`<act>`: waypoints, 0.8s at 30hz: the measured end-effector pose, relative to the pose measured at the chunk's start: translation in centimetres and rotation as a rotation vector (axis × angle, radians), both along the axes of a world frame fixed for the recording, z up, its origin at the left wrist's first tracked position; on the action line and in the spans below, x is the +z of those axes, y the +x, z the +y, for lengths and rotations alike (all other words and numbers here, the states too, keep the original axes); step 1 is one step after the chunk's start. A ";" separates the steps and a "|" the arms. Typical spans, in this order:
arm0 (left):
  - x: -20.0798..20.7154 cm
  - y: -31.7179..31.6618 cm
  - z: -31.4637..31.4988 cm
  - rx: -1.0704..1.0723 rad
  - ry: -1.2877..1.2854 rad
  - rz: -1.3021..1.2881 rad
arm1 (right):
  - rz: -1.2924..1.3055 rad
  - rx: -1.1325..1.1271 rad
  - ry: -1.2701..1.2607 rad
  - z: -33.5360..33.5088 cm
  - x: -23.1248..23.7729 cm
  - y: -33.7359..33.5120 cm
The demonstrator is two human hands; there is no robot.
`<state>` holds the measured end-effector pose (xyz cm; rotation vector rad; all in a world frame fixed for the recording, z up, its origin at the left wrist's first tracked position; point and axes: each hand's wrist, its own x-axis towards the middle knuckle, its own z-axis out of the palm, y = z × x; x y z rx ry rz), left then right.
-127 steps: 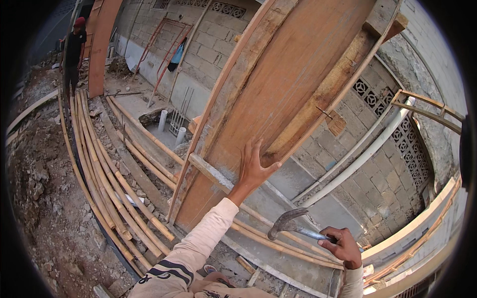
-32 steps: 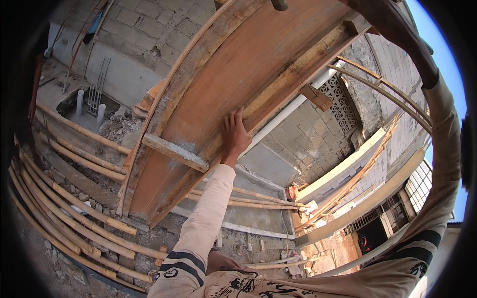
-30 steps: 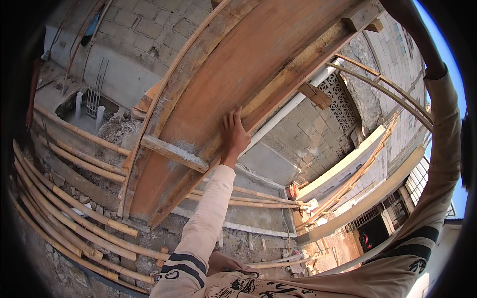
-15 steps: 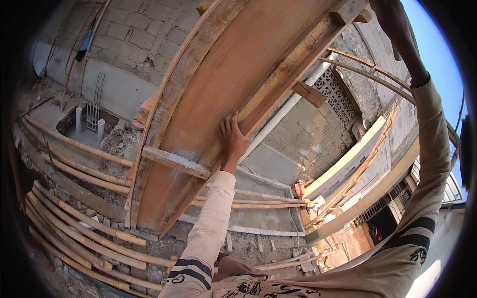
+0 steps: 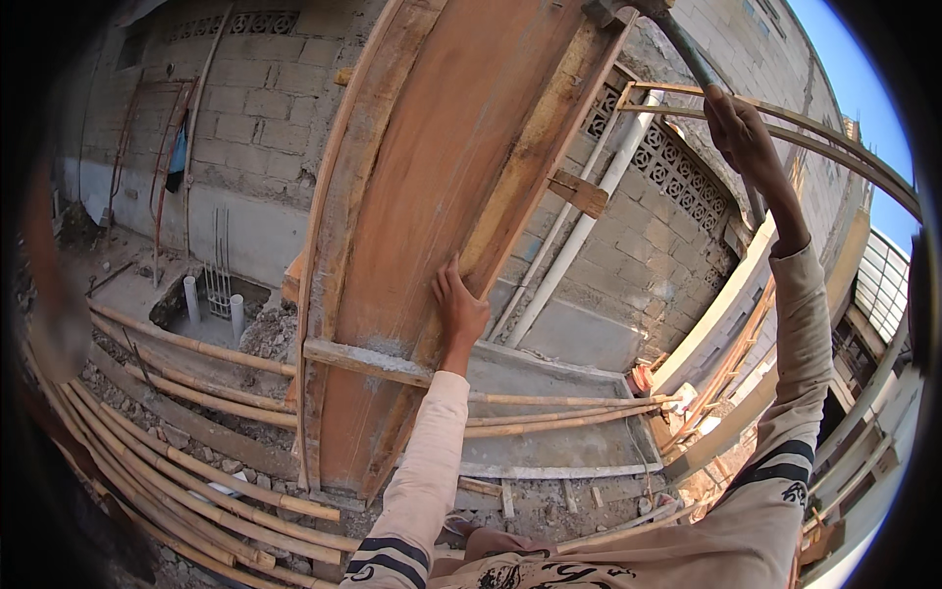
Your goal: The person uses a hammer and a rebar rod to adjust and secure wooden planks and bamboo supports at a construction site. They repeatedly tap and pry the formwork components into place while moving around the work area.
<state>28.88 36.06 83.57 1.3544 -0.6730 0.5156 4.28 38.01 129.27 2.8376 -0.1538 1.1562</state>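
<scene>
A tall wooden formwork panel [image 5: 412,226], reddish-brown plywood edged with rough timber battens, leans up before me. My left hand [image 5: 461,306] grips its right-hand batten, fingers laid over the wood, just above a short crosspiece [image 5: 368,361] dusted with cement. Raised at upper right, my right hand [image 5: 741,133] is closed around the handle of a hammer [image 5: 682,49]. The hammer's head is at the panel's upper right edge, partly cut off by the top of the view. A small wood block [image 5: 579,193] sticks out from the panel's right side.
Bamboo poles [image 5: 196,481] lie across rubble at lower left. Behind them is a pit with rebar [image 5: 218,280] and white pipes. A white pipe [image 5: 584,231] slants along the block wall at right, above a concrete slab [image 5: 564,442]. A blurred person's arm shows at the left edge.
My right hand has come lower and inward, bringing the hammer into view at the panel's upper edge. My left hand keeps its hold. The view has shifted, so the panel stands more upright.
</scene>
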 end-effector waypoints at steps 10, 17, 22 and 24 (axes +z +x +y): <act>0.0 -0.7 -1.7 0.012 0.004 -0.001 | 0.356 -0.200 -0.004 -12.7 -15.8 -7.3; 0.5 0.2 -1.9 0.150 0.039 -0.100 | 0.555 -0.043 -0.294 -19.4 -16.5 0.6; 6.0 -5.8 4.0 0.301 -0.165 -0.046 | 0.563 0.136 -0.361 -27.3 -24.1 2.7; 11.9 -10.0 6.1 0.562 -0.234 -0.349 | 0.579 0.255 -0.293 -31.2 -27.7 3.1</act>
